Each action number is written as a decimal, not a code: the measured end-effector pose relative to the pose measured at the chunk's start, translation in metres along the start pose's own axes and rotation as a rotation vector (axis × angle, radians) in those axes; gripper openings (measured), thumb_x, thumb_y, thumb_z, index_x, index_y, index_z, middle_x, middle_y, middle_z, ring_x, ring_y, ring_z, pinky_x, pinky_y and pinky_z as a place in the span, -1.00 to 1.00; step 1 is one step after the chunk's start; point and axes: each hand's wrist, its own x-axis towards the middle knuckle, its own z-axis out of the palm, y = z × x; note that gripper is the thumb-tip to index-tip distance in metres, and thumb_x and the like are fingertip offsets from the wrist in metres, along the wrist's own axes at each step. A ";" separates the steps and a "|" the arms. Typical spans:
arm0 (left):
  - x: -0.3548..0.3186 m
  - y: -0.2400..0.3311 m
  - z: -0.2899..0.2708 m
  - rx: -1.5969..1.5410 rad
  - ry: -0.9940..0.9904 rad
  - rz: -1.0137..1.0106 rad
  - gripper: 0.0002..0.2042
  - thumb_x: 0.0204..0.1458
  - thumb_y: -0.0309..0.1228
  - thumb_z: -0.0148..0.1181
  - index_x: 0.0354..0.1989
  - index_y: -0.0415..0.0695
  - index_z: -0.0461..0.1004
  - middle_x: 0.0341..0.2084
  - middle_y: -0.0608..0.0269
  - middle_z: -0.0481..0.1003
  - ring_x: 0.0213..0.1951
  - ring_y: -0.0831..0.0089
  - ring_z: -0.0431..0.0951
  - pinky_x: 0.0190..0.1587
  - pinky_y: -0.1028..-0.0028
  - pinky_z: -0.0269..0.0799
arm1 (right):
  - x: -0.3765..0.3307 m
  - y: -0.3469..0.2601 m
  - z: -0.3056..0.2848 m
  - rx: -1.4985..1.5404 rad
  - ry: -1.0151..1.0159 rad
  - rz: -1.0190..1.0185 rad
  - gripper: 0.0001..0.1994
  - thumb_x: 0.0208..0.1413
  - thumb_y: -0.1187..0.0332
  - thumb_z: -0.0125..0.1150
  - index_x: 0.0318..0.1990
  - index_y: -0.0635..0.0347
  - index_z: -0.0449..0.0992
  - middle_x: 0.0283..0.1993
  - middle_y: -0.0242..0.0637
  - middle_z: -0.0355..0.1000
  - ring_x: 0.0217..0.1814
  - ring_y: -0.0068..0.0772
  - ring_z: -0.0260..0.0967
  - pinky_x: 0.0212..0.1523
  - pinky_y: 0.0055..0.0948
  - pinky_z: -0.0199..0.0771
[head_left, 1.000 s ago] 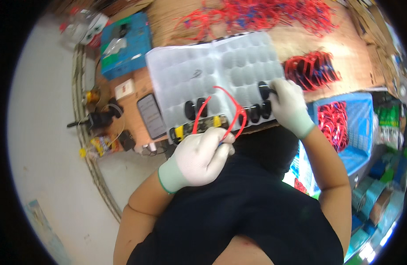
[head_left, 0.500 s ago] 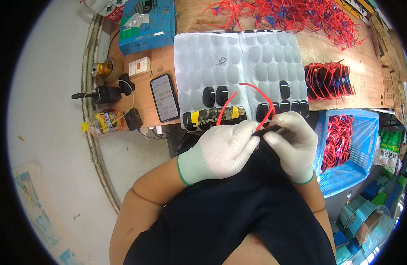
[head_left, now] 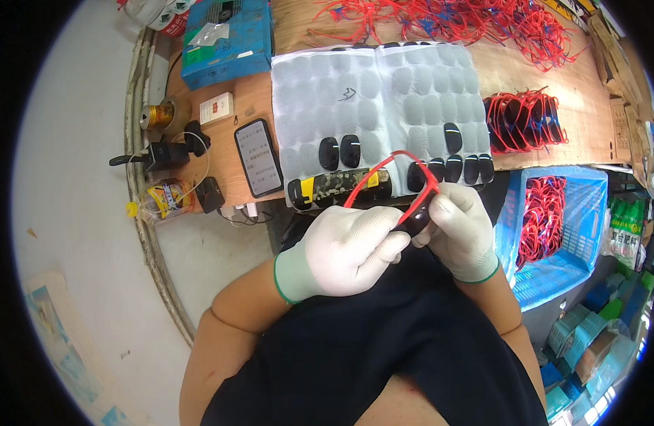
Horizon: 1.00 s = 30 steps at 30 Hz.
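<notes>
Both my hands wear white knit gloves and meet in front of my dark clothing. My left hand (head_left: 355, 248) is closed around one side of a red glasses frame (head_left: 416, 205). My right hand (head_left: 462, 231) pinches the frame's other end, beside a dark lens (head_left: 414, 225) that sits in or against it; fingers hide the rest. Just beyond lies a pale sheet (head_left: 323, 78) with rows of covered oval shapes. Bare black lenses (head_left: 329, 154) rest on its near part, with several more black lenses (head_left: 471, 170) toward the right. A camouflage-patterned roll (head_left: 348, 187) lies along its near edge.
Red frames (head_left: 440, 21) are heaped at the back, and a row of red sunglasses (head_left: 527, 121) stands at right. A blue crate (head_left: 579, 245) holds more frames. On the left are a phone (head_left: 259, 157), a small box (head_left: 216, 108), a blue box (head_left: 227, 53) and a bottle (head_left: 165, 199).
The red frame has turned in my hands, and the dark lens now shows between them. My right hand has shifted slightly left and closer to the frame. The view has moved a little.
</notes>
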 end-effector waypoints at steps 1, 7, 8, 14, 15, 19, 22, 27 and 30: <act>-0.001 0.000 0.002 0.044 0.015 0.014 -0.86 0.23 -0.50 0.06 -0.21 -0.34 0.48 -0.63 0.26 0.52 -0.63 0.38 0.57 -0.52 0.44 0.50 | -0.001 -0.002 0.000 -0.016 0.007 0.010 -0.67 0.25 0.18 0.22 -0.34 0.33 0.51 -0.44 -0.27 0.46 -0.45 -0.55 0.36 -0.37 -0.55 0.37; -0.001 0.007 -0.002 -0.165 -0.005 -0.123 -0.90 0.23 -0.49 0.09 -0.22 -0.25 0.50 -0.64 0.23 0.48 -0.61 0.32 0.54 -0.51 0.40 0.44 | -0.009 -0.007 0.009 0.111 -0.050 -0.082 -0.68 0.24 0.20 0.22 -0.29 0.38 0.51 -0.43 -0.20 0.46 -0.43 -0.49 0.36 -0.36 -0.50 0.36; 0.000 0.009 -0.003 -0.250 0.012 -0.153 -0.89 0.24 -0.48 0.08 -0.24 -0.25 0.51 -0.65 0.24 0.47 -0.62 0.36 0.54 -0.51 0.42 0.43 | -0.010 -0.006 0.008 0.125 -0.077 -0.097 -0.68 0.22 0.22 0.23 -0.26 0.41 0.52 -0.40 -0.18 0.46 -0.41 -0.45 0.37 -0.35 -0.47 0.37; 0.005 0.017 -0.010 -0.377 -0.023 -0.364 -0.76 0.33 -0.41 -0.04 -0.29 -0.30 0.48 -0.66 0.29 0.51 -0.63 0.56 0.52 -0.53 0.55 0.44 | -0.012 -0.008 0.007 0.040 -0.108 -0.111 -0.82 0.21 0.37 0.24 -0.25 0.35 0.51 -0.39 -0.29 0.47 -0.38 -0.55 0.37 -0.30 -0.50 0.38; 0.003 0.014 -0.012 -0.424 -0.049 -0.434 -0.76 0.35 -0.34 -0.05 -0.16 -0.29 0.45 -0.58 0.29 0.53 -0.61 0.60 0.49 -0.51 0.57 0.42 | -0.011 -0.009 0.008 -0.023 -0.108 -0.128 -0.87 0.20 0.43 0.25 -0.24 0.34 0.51 -0.39 -0.33 0.48 -0.37 -0.58 0.37 -0.29 -0.51 0.38; 0.005 0.015 0.000 -0.480 0.034 -0.452 -0.69 0.33 -0.32 -0.05 0.08 -0.30 0.33 -0.43 0.28 0.52 -0.60 0.64 0.41 -0.48 0.62 0.37 | -0.012 -0.027 0.022 -0.210 0.009 -0.076 -0.91 0.21 0.48 0.26 -0.23 0.33 0.52 -0.36 -0.37 0.50 -0.35 -0.68 0.36 -0.31 -0.60 0.36; 0.013 0.027 -0.006 -0.315 -0.017 -0.479 -0.69 0.27 -0.42 -0.04 0.10 -0.33 0.34 -0.49 0.31 0.52 -0.59 0.61 0.45 -0.48 0.58 0.38 | -0.013 -0.029 0.020 -0.220 0.003 -0.027 -0.88 0.23 0.43 0.26 -0.24 0.33 0.53 -0.38 -0.38 0.50 -0.40 -0.71 0.34 -0.36 -0.65 0.33; 0.012 0.028 0.004 0.085 0.107 -0.072 -0.72 0.12 -0.66 0.09 0.02 -0.34 0.41 -0.46 0.11 0.58 -0.50 0.25 0.65 -0.44 0.44 0.53 | -0.012 -0.029 0.018 -0.202 -0.093 0.027 -0.85 0.27 0.39 0.19 -0.26 0.32 0.52 -0.44 -0.44 0.44 -0.45 -0.74 0.27 -0.44 -0.64 0.25; 0.015 0.025 0.005 0.118 0.139 0.024 -0.73 0.09 -0.65 0.13 -0.02 -0.35 0.41 -0.48 0.11 0.57 -0.54 0.22 0.63 -0.48 0.38 0.52 | -0.011 -0.021 0.015 -0.171 -0.114 0.017 -0.85 0.27 0.39 0.19 -0.24 0.33 0.53 -0.45 -0.46 0.42 -0.45 -0.74 0.26 -0.43 -0.63 0.25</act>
